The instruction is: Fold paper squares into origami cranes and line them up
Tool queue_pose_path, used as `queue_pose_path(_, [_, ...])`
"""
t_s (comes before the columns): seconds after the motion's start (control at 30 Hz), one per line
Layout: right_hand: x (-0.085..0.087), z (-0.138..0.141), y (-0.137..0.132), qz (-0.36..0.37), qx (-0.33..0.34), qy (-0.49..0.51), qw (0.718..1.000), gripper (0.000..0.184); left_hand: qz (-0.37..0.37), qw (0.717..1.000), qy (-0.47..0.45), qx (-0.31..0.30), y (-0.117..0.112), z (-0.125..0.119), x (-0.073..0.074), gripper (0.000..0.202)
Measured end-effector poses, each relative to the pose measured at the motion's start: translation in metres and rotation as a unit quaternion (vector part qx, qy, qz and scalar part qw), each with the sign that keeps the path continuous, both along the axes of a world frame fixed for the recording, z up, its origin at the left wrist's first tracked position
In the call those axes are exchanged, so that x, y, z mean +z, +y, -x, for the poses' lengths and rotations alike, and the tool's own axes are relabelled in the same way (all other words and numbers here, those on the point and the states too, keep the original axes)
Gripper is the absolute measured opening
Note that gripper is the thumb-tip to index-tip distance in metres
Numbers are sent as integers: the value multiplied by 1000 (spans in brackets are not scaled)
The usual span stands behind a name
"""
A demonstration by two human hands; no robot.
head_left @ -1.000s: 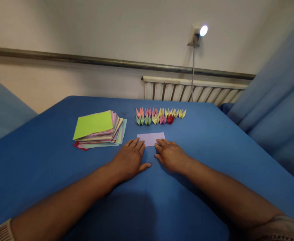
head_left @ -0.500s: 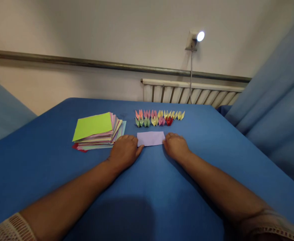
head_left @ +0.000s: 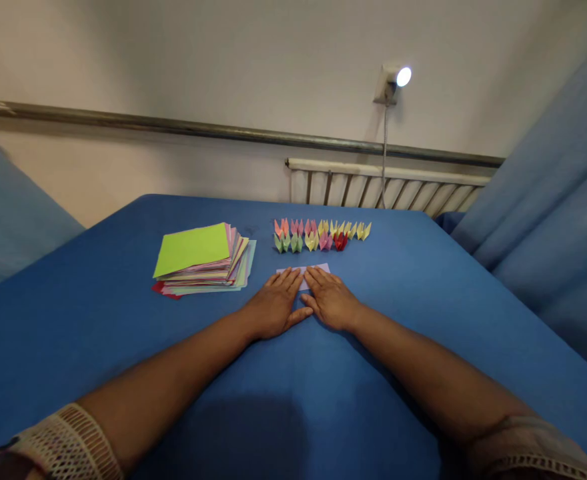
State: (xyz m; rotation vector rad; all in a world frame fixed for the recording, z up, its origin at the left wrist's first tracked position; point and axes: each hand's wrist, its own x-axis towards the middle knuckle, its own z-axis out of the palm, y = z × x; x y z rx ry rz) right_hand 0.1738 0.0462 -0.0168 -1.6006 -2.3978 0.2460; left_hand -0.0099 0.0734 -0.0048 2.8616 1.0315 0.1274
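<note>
Resting flat at the centre of the frame, the left hand (head_left: 276,308) and right hand (head_left: 332,300) both bear on a lilac paper (head_left: 303,285). On each hand the fingers are extended and lie close together, with the thumb set apart toward the lower side; neither hand pinches anything. The paper lies on the blue cloth (head_left: 413,280), mostly hidden, showing a strip between the hands and its upper right corner.

Findings on risk follow. Uneven pressure between the two hands could set a crease askew; the covered edges cannot be inspected, so their alignment cannot be told. Should both palms drag outward at once, the sheet could wrinkle or slip, since the cloth beneath may give or ruck.

Two rows of small folded paper figures (head_left: 326,241) stand just beyond the paper, above centre in the frame. Fingertips pushed too far up the frame could topple the nearer row, the figures being light and tightly spaced.

At left of centre, a stack of coloured paper (head_left: 203,272) sits near the left hand, its right side fanned and ragged beneath a lime green sheet (head_left: 193,250). A wide swing of that hand could catch the protruding edges and spread the pile.
</note>
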Motion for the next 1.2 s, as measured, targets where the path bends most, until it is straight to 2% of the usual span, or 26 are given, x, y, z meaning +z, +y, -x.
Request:
queue_pose_path(0.1, [-1, -9, 10, -4, -75, 10, 997, 53, 3, 999, 6, 50, 8, 3, 0, 78])
queue_pose_path(0.2, [-4, -17, 20, -7, -171, 35, 985, 51, -5, 995, -22, 98, 16, 5, -2, 68])
queue_pose_path(0.3, [-8, -22, 30, -15, -201, 55, 978, 59, -10, 993, -42, 113, 21, 6, -6, 60])
queue_pose_path(0.4, [-6, -26, 41, -8, -182, 69, 981, 57, -11, 991, -55, 123, 24, 5, -4, 56])
queue_pose_path(0.53, [3, -33, 58, 61, -147, 78, 984, 57, 11, 990, -48, 131, 35, 2, 4, 58])
queue_pose_path(0.6, [6, -35, 62, 69, -142, 81, 984, 57, 18, 990, -44, 134, 41, 1, 7, 62])
queue_pose_path(0.73, [7, -36, 58, 61, -149, 75, 984, 62, -3, 986, -68, 154, 44, 1, 7, 61])
queue_pose_path(0.87, [5, -36, 53, 43, -156, 83, 983, 62, 1, 986, -102, 132, 43, 4, 5, 60])
queue_pose_path(0.97, [5, -35, 54, 49, -121, 114, 985, 59, 10, 985, -126, 121, 44, 7, 5, 61])
queue_pose_path(1.1, [7, -36, 56, 63, -64, 133, 987, 81, 10, 984, -139, 112, 47, 9, 4, 61])
queue_pose_path(1.2, [7, -36, 57, 69, -88, 84, 990, 71, 16, 984, -137, 112, 46, 9, 4, 63])
